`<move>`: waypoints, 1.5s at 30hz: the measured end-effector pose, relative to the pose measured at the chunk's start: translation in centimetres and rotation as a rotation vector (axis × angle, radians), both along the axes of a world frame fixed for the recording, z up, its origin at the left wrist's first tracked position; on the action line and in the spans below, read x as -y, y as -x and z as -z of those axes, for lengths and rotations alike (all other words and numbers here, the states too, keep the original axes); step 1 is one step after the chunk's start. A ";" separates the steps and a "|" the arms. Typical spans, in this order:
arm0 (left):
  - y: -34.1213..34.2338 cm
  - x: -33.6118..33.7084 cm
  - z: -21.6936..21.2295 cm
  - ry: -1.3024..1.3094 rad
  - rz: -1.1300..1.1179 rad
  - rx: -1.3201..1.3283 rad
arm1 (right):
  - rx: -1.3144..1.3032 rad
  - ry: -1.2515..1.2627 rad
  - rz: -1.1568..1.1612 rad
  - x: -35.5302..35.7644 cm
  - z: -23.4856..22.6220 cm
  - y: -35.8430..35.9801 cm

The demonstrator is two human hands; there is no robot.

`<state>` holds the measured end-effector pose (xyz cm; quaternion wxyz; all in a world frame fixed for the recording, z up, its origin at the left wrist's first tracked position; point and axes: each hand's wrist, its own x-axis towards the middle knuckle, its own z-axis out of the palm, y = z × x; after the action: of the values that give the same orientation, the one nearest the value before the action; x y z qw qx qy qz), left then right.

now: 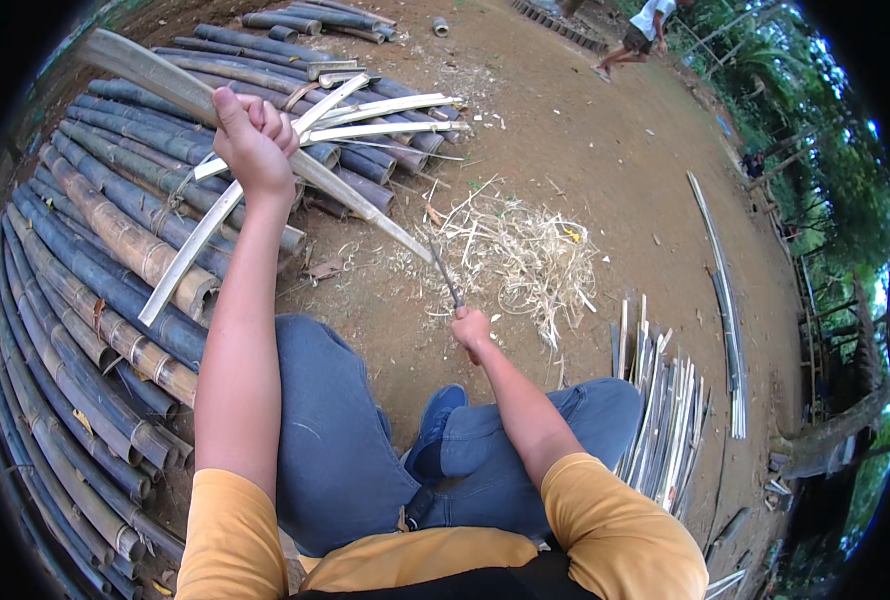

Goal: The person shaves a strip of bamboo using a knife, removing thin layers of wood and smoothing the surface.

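Left fingers (272, 124) grip a bamboo strip (350, 198); it slants rightward, ending just beyond right fingers (471, 328) closed round a knife (449, 280).

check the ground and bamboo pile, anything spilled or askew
Two things look untidy: pale shavings lie in a loose tangle on the ground beyond the right hand, and a few split strips lie crisscrossed over the bamboo poles, which otherwise run roughly side by side. Nothing else stands out.
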<state>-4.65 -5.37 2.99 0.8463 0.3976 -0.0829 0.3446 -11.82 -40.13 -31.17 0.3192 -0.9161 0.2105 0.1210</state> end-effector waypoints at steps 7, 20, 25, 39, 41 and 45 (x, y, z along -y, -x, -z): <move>0.0 0.5 -0.3 0.029 0.000 0.004 | 0.058 0.041 -0.050 -3.4 -6.9 -0.2; 0.1 0.0 -0.2 -0.094 -0.028 0.029 | 0.113 0.032 -0.067 -2.1 -0.3 0.1; -4.9 -5.6 4.0 0.151 0.384 0.226 | -0.003 0.081 -0.052 -0.4 0.6 -0.3; -1.1 -0.2 0.0 -0.035 -0.130 0.016 | 0.013 0.099 -0.034 -0.2 0.4 0.0; -1.0 -0.2 0.1 -0.035 -0.132 0.006 | 0.007 0.093 -0.031 0.0 0.7 0.5; -4.4 -5.3 3.4 0.183 0.389 0.185 | -0.072 0.138 0.033 2.8 3.6 -0.4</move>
<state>-0.25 -0.08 -0.41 0.9181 0.2625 -0.2038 0.2160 -11.46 -42.93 -34.77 0.2496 -0.9273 0.2449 0.1337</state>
